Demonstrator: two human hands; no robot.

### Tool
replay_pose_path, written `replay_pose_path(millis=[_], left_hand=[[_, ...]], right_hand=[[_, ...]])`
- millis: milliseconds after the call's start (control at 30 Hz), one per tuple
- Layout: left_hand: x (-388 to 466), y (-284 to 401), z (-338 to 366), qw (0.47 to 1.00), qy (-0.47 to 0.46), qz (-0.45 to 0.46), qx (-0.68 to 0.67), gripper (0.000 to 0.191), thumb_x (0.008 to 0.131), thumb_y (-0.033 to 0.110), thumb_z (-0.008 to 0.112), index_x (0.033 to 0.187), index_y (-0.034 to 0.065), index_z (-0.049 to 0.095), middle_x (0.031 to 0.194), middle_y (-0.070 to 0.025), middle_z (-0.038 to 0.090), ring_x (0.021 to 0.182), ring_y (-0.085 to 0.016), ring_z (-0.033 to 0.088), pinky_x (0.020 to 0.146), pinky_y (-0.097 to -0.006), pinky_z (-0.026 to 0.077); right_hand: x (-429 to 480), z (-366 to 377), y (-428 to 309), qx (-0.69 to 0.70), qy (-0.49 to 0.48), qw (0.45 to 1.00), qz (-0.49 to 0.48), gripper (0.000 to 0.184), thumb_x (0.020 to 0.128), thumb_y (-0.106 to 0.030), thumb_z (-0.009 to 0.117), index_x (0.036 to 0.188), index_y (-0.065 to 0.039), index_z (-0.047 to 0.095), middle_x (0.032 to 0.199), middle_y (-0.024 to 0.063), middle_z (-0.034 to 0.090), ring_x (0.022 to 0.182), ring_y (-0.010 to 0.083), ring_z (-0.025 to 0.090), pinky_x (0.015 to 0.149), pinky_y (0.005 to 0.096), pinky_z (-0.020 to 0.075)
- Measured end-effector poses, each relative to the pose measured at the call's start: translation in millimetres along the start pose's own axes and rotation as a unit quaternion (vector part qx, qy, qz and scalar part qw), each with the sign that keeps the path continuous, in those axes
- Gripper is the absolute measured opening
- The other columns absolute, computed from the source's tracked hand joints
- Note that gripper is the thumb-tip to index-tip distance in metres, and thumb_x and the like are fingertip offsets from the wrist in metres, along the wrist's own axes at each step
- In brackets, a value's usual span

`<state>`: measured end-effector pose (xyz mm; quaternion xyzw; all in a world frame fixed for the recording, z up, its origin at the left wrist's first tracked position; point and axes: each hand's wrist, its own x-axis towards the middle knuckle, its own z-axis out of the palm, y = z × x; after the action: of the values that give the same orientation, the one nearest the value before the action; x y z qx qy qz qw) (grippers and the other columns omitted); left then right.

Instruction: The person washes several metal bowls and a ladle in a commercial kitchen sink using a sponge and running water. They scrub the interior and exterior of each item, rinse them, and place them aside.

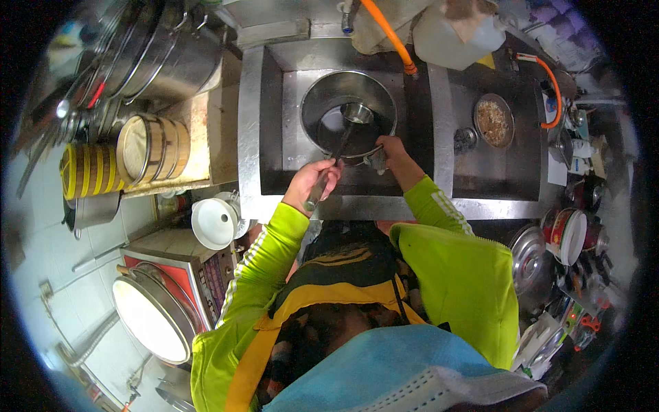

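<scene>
A deep round stainless steel pot (311,110) stands tilted in the left basin of a metal sink (249,118). My left hand (315,183) is closed around the long handle of a metal ladle (357,113), whose round bowl is inside the pot. At the pot's near right rim, my right hand (392,150) grips the edge, with a greyish cloth (377,160) hanging beside its fingers. Whether liquid is in the pot is hard to tell.
An orange hose (386,28) hangs over the sink's back edge near a white plastic jug (455,41). The right basin holds a bowl of food scraps (494,121). Bamboo steamers (167,149) and large pots (180,62) stand left, above a white funnel-like vessel (212,224).
</scene>
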<state>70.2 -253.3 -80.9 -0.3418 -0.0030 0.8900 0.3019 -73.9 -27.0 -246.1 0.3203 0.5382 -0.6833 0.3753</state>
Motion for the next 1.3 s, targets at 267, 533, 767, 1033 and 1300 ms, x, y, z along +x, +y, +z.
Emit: replay_pose_path(millis=[267,533,767,1033,1300], left_hand=[[12,-6,6,0.998,0.043,-0.022,-0.051,0.016,0.092,0.013,0.05,0.088,-0.0016,0.047,0.07,-0.0007,0.043,0.054,-0.006,0.042,0.042,-0.016,0.036],[1,-21,14,0.986,0.123,0.057,0.094,0.012,0.092,0.009,0.051,0.089,-0.0021,0.049,0.072,-0.0013,0.044,0.053,-0.005,0.04,0.04,-0.0156,0.032],[-34,-39,27,0.95,0.133,0.111,0.261,0.009,0.093,0.015,0.052,0.091,0.0073,0.047,0.077,-0.0001,0.047,0.054,-0.004,0.036,0.04,-0.0157,0.026],[-73,-59,25,0.946,0.15,0.131,0.257,0.031,0.092,0.015,0.053,0.121,0.0101,0.041,0.078,0.0003,0.046,0.05,-0.003,0.036,0.04,-0.0159,0.029],[-107,-79,27,0.924,0.168,0.126,0.319,0.056,0.093,0.017,0.053,0.143,0.0145,0.027,0.074,0.0032,0.043,0.05,-0.004,0.035,0.044,-0.0174,0.031]], right_hand=[[-44,-18,-31,-0.338,0.004,0.93,-0.144,0.037,0.08,-0.021,0.067,0.104,0.005,0.058,0.097,0.0169,0.062,0.09,0.0275,0.06,0.075,0.0404,0.0486],[-137,15,-170,-0.432,0.11,0.762,-0.47,0.056,0.077,-0.023,0.067,0.126,-0.005,0.047,0.106,0.02,0.062,0.094,0.0354,0.062,0.08,0.0419,0.0503],[-171,112,-163,-0.517,-0.11,0.631,-0.568,0.045,0.078,-0.016,0.065,0.12,-0.006,0.052,0.101,0.019,0.062,0.087,0.0362,0.061,0.074,0.0381,0.0485],[26,128,-236,-0.31,-0.199,0.843,-0.391,0.035,0.082,-0.027,0.063,0.107,-0.003,0.058,0.092,0.0164,0.064,0.086,0.0307,0.062,0.074,0.0402,0.0503],[112,171,-268,-0.089,-0.343,0.901,-0.248,0.03,0.085,-0.028,0.06,0.099,-0.002,0.056,0.076,0.0106,0.061,0.067,0.0212,0.06,0.057,0.0334,0.0477]])
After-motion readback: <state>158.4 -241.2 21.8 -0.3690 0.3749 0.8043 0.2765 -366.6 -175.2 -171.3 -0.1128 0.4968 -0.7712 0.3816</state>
